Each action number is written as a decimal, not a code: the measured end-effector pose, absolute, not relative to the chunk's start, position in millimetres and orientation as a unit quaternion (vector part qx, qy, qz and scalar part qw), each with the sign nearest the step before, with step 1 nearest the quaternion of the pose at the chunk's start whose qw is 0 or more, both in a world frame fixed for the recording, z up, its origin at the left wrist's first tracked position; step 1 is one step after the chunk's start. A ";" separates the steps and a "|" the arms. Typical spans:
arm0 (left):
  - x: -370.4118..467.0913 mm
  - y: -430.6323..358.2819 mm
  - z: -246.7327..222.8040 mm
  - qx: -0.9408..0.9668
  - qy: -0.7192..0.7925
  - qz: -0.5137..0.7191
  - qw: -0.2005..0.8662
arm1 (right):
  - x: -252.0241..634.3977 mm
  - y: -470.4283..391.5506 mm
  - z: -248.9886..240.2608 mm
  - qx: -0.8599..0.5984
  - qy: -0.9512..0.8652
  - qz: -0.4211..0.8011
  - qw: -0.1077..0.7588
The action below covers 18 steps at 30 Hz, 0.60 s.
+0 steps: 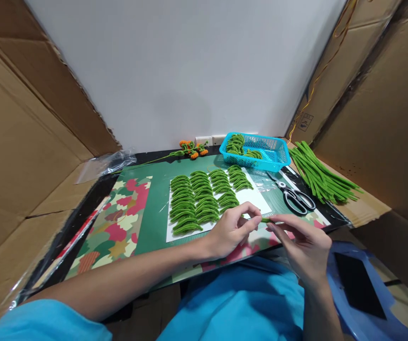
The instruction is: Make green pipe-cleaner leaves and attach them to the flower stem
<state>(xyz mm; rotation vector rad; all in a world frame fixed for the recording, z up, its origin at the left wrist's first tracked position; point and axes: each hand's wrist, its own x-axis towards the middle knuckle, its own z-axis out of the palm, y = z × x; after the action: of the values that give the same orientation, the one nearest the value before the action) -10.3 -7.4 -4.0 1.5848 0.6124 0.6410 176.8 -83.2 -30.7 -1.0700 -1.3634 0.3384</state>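
Green fuzzy piece (pixel 266 219) sits between my hands, near corner of white sheet (pixel 248 196). Left hand (pixel 229 228) fingertips pinch one end, right hand (pixel 306 239) fingertips other. Looks light, soft, bendable, hardly slippery; best gripped by ends. Long axis runs left-right, ends toward each hand.

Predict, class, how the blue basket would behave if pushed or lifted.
The blue basket is probably light, its walls being full of holes. Low and broad, it would likely slide rather than tip. The green pieces inside gather toward its left end, so they may shift if it tilts.
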 end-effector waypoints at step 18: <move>-9.3 -6.8 -4.6 0.656 0.258 0.278 0.652 | 180.6 -78.2 -34.6 -0.427 -0.669 0.080 0.603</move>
<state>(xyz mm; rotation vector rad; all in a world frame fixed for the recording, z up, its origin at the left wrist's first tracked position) -9.3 -6.8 -4.6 1.4893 0.5850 0.6316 180.6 -78.2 -34.6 -0.9892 -1.5497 0.1845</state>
